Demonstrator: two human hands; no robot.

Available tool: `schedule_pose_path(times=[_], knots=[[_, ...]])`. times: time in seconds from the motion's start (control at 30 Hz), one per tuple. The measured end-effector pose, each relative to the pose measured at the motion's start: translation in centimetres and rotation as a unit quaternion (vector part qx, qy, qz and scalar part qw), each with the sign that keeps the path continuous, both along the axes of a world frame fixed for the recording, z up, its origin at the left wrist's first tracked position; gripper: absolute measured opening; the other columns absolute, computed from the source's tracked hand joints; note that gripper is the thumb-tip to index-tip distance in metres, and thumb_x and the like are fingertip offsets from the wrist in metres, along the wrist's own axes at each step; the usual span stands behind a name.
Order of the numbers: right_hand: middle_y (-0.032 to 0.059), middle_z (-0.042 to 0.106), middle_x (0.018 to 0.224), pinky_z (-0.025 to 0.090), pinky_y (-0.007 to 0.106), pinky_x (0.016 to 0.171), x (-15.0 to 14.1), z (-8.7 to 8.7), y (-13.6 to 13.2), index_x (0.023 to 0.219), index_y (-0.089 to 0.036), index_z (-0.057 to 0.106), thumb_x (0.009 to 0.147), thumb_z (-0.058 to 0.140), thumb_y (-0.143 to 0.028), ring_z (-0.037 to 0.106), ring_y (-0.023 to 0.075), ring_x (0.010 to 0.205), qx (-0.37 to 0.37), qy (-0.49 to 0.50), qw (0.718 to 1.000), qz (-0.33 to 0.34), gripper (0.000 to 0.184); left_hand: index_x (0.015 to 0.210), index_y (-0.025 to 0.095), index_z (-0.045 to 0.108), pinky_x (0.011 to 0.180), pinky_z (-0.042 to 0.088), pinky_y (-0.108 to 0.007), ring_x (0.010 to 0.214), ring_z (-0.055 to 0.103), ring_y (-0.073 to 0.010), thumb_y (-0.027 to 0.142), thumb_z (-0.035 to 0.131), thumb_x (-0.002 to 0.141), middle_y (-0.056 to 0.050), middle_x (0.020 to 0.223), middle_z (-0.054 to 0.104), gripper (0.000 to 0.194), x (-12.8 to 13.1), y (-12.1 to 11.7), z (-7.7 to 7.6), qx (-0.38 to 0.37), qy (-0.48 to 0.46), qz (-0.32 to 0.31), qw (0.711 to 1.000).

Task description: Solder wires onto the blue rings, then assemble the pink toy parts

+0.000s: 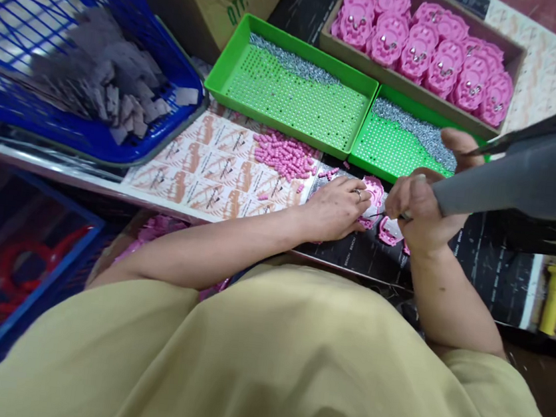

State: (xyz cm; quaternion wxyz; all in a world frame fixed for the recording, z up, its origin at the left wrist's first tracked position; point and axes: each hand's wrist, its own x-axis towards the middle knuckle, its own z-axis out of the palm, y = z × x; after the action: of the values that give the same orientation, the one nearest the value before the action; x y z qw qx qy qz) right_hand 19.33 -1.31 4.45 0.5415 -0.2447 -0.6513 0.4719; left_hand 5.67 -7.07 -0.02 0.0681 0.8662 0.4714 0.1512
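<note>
My left hand [333, 208], with a ring on one finger, lies over a pink plastic part [373, 188] on the bench and holds it down with bent fingers. Wrapped round the front end of a grey electric screwdriver [523, 175] is my right hand [426, 208]. The driver's thin bit points down at the part, but the exact contact is hard to make out. A second pink part [390, 230] with a pale inside lies just right of it. Small pink plugs [284, 154] form a pile left of my left hand.
Behind my hands stand two green perforated trays [277, 124] [373, 168] with silvery screws. A cardboard box [417, 85] of pink assemblies is at the back. On the left is a blue basket [166, 130] of grey flat pieces. A yellow tool [555, 297] is at right.
</note>
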Motion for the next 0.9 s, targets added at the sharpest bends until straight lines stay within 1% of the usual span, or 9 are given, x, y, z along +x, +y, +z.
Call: schedule_pose_path(times=[0.07,0.17,0.23,0.3,0.43,0.53,0.67,0.8,0.9], knots=[[-0.0121,0.033,0.044,0.026,0.027,0.029,-1.1,0.9,1.2,0.080,-0.028,0.053,0.081,0.074,-0.051,0.032,0.0096,0.029,0.053,0.065,0.996,-0.038,0.031,0.112,0.006,0.070,0.100,0.045,-0.042,0.122,0.059,-0.0305,0.038,0.070,0.090,-0.015,0.120,0.072,0.038,0.0,0.0,0.2,-0.004,0.011,-0.004,1.000],[-0.0090,0.031,0.043,0.023,0.029,0.030,-3.1,1.0,4.0,0.061,-0.027,0.037,0.078,0.072,-0.065,0.032,0.0092,0.031,0.090,0.111,0.980,-0.141,0.055,0.113,0.008,0.071,0.100,0.045,-0.043,0.122,0.059,-0.0306,0.038,0.068,0.091,-0.015,0.122,0.071,0.037,-0.1,0.0,0.7,-0.002,0.027,-0.004,1.000],[-0.0090,0.033,0.046,0.028,0.032,0.034,-4.2,0.1,6.0,0.068,-0.029,0.039,0.073,0.072,-0.073,0.036,0.0114,0.036,0.064,0.103,0.980,-0.155,0.055,0.113,0.008,0.072,0.101,0.044,-0.043,0.124,0.058,-0.0309,0.040,0.067,0.092,-0.016,0.124,0.070,0.038,-0.1,0.0,0.9,0.003,0.034,0.000,0.999],[-0.0096,0.036,0.051,0.035,0.033,0.041,-4.7,-1.3,7.6,0.084,-0.032,0.045,0.070,0.071,-0.077,0.042,0.0130,0.041,0.028,0.074,0.988,-0.133,0.053,0.111,0.009,0.073,0.103,0.043,-0.042,0.127,0.057,-0.0314,0.042,0.068,0.091,-0.017,0.129,0.068,0.040,-0.2,0.0,1.1,0.006,0.038,0.003,0.999],[-0.0097,0.037,0.054,0.040,0.035,0.049,-4.5,-3.2,8.9,0.119,-0.037,0.045,0.073,0.066,-0.079,0.045,0.0151,0.046,-0.008,0.021,0.995,-0.102,0.066,0.108,0.009,0.075,0.105,0.043,-0.043,0.134,0.052,-0.0328,0.043,0.072,0.088,-0.021,0.139,0.061,0.039,-0.3,0.0,1.2,0.005,0.028,0.005,1.000],[-0.0100,0.034,0.052,0.037,0.034,0.049,-4.2,-3.3,8.9,0.120,-0.036,0.043,0.072,0.063,-0.083,0.044,0.0159,0.047,-0.019,-0.011,0.996,-0.089,0.070,0.110,0.010,0.074,0.106,0.043,-0.044,0.136,0.051,-0.0334,0.043,0.071,0.088,-0.022,0.141,0.059,0.040,-0.5,0.1,1.1,-0.001,0.023,0.005,1.000],[-0.0105,0.034,0.051,0.032,0.033,0.048,-4.5,-2.9,8.7,0.121,-0.034,0.043,0.072,0.058,-0.088,0.039,0.0143,0.043,-0.001,-0.040,0.993,-0.115,0.074,0.113,0.009,0.073,0.109,0.042,-0.044,0.137,0.052,-0.0327,0.044,0.069,0.090,-0.022,0.142,0.059,0.041,-0.5,0.2,1.0,-0.014,0.028,0.001,1.000],[-0.0118,0.036,0.050,0.031,0.033,0.045,-5.2,-2.8,8.6,0.121,-0.035,0.043,0.074,0.061,-0.084,0.033,0.0132,0.040,0.040,0.016,0.989,-0.143,0.069,0.112,0.008,0.072,0.108,0.043,-0.045,0.136,0.052,-0.0330,0.043,0.068,0.091,-0.024,0.142,0.058,0.041,-0.4,0.2,0.9,-0.016,0.026,-0.003,1.000],[-0.0110,0.038,0.049,0.033,0.034,0.045,-5.3,-2.8,8.8,0.123,-0.035,0.044,0.079,0.058,-0.081,0.036,0.0149,0.040,0.081,0.027,0.980,-0.178,0.064,0.113,0.007,0.071,0.108,0.042,-0.046,0.136,0.052,-0.0334,0.042,0.068,0.091,-0.024,0.143,0.057,0.042,-0.3,0.1,0.8,-0.013,0.029,0.001,0.999]])
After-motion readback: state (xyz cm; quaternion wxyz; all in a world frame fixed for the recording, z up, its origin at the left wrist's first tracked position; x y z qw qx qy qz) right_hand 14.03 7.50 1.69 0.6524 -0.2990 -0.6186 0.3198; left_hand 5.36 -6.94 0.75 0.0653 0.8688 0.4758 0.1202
